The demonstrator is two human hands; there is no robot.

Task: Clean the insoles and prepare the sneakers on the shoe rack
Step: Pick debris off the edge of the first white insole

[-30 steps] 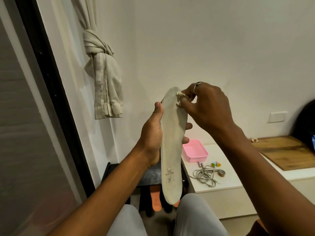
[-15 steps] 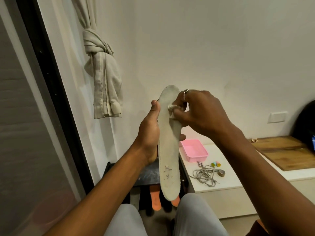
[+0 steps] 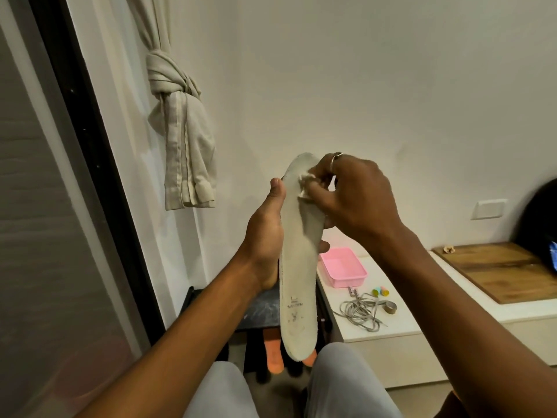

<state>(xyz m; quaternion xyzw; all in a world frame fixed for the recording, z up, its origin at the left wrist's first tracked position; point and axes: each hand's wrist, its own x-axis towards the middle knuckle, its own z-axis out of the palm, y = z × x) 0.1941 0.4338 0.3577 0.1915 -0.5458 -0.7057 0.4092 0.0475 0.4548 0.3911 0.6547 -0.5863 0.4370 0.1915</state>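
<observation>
1. A long, pale grey-beige foam insole (image 3: 297,285) stands almost upright in front of the person. Its toe end is up, its heel end hangs above the knees, and small printed marks show near the heel.
2. The left hand (image 3: 265,236) grips the insole's middle from the left, with the thumb lying along the near edge and fingertips showing past the right edge.
3. The right hand (image 3: 355,197) pinches a small crumpled white wad (image 3: 306,178) in curled fingers and presses it against the insole's upper part, just below the toe.
4. Behind, a low white cabinet (image 3: 401,309) bears a pink rectangular plastic tray (image 3: 340,263), with a tangle of grey shoelaces (image 3: 360,312) near it.
5. Two orange insole-shaped pieces (image 3: 274,356) show lower down, behind the held insole's heel.
</observation>
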